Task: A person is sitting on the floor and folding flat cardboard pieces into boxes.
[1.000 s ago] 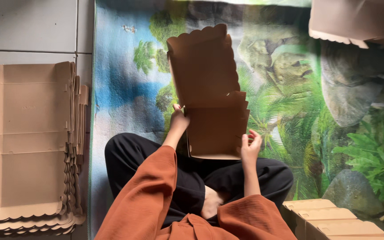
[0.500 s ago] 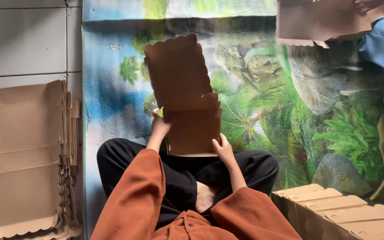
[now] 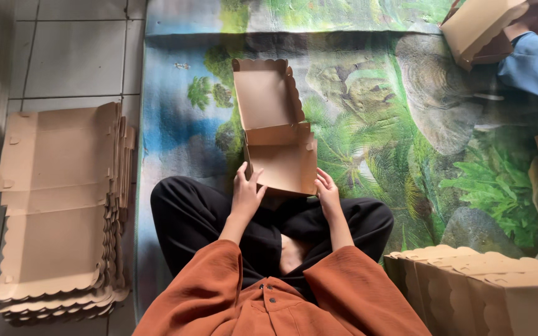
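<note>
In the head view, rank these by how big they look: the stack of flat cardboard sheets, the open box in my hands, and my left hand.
1. Stack of flat cardboard sheets
2. Open box
3. Left hand

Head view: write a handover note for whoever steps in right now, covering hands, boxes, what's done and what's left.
Left hand grips the left wall of the half-folded cardboard box; right hand holds its right corner.
The box sits on the printed mat, lid open and upright.
Done: folded boxes stacked at the right.
Left: a stack of flat box blanks on the left.
A co-worker's sleeve is at top right, with another box.
</note>
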